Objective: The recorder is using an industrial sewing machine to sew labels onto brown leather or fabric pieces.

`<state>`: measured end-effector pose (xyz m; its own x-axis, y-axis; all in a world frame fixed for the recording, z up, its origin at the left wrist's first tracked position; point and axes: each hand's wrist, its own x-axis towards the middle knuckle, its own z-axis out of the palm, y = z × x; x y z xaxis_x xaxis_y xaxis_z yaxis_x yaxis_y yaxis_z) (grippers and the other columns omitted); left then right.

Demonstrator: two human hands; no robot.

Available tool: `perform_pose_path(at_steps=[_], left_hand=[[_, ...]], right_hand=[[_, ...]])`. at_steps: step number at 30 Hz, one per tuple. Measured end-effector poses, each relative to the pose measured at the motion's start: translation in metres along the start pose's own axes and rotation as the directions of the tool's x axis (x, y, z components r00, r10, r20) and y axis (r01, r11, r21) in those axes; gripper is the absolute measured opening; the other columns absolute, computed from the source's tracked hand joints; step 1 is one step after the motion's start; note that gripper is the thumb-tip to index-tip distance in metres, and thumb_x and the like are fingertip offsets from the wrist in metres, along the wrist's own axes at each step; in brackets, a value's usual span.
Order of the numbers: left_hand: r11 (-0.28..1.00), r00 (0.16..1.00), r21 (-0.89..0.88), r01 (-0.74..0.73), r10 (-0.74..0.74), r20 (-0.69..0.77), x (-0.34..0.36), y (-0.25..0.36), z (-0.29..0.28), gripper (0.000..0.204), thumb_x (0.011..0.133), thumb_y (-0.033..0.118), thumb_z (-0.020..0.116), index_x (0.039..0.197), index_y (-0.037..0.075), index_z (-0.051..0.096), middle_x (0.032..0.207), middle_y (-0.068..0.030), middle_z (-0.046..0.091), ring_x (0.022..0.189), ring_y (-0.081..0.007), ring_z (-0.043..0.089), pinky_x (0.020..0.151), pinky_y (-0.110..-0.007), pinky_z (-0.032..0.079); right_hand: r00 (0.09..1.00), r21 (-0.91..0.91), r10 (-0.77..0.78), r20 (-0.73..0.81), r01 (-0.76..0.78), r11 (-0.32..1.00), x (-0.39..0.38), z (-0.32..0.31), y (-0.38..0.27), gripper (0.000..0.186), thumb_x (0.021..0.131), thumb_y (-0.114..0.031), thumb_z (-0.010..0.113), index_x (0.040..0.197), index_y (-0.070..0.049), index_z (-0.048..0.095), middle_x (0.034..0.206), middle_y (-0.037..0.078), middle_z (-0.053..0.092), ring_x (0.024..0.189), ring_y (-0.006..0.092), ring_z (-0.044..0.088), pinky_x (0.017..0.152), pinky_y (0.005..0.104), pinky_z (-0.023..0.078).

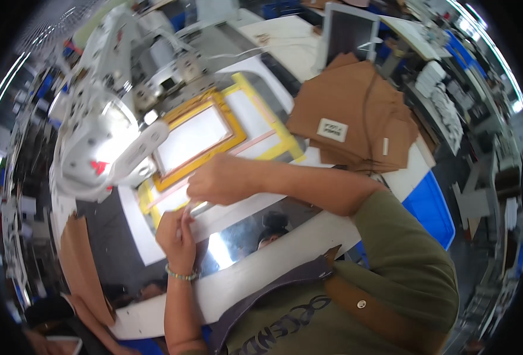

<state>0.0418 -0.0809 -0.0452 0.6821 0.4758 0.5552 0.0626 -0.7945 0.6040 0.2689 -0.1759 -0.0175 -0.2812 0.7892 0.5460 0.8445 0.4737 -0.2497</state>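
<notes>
My left hand (pixel 176 236), with a beaded bracelet at the wrist, is closed with its fingertips pinched together. My right hand (pixel 217 179) is curled closed just above and to its right. The two hands nearly meet at the front edge of a yellow rectangular clamp frame (pixel 229 145) with white material inside it. Something small and pale may lie between the fingers, too blurred to make out. Under the frame sits a white sheet edged with yellow strips (pixel 285 142). The head of a large white sewing machine (pixel 105 142) stands at the frame's left.
A pile of brown fabric pieces (pixel 350 112), the top one with a white label, lies to the right. A brown panel (pixel 84 260) is at the left edge. Behind the pile stands a grey screen (pixel 350 32). A blue bin (pixel 430 210) sits low at right. Another person's arm (pixel 93 316) shows lower left.
</notes>
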Motion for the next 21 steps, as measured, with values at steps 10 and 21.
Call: perform_pose_path(at_steps=[10,21], left_hand=[[0.999,0.998,0.023,-0.035,0.034,0.049,0.006,0.000,-0.004,0.005,0.092,0.001,0.075,0.096,0.000,0.072,0.079,-0.0132,0.066,0.071,-0.0295,0.064,0.063,-0.039,0.049],[0.995,0.992,-0.037,0.096,-0.093,0.084,0.010,0.003,-0.008,0.003,0.093,0.004,0.076,0.094,0.001,0.075,0.075,-0.0099,0.067,0.070,-0.0236,0.066,0.064,-0.034,0.050]], right_hand=[[0.994,0.152,0.042,0.102,-0.058,0.987,0.005,0.010,-0.018,0.038,0.095,-0.019,0.075,0.131,-0.008,0.071,0.103,0.010,0.074,0.096,0.0312,0.070,0.086,0.0428,0.055],[0.943,0.458,0.240,0.229,-0.322,0.828,0.009,-0.008,-0.008,0.016,0.099,-0.015,0.072,0.109,-0.002,0.073,0.098,0.013,0.074,0.084,0.0295,0.071,0.076,0.0352,0.056]])
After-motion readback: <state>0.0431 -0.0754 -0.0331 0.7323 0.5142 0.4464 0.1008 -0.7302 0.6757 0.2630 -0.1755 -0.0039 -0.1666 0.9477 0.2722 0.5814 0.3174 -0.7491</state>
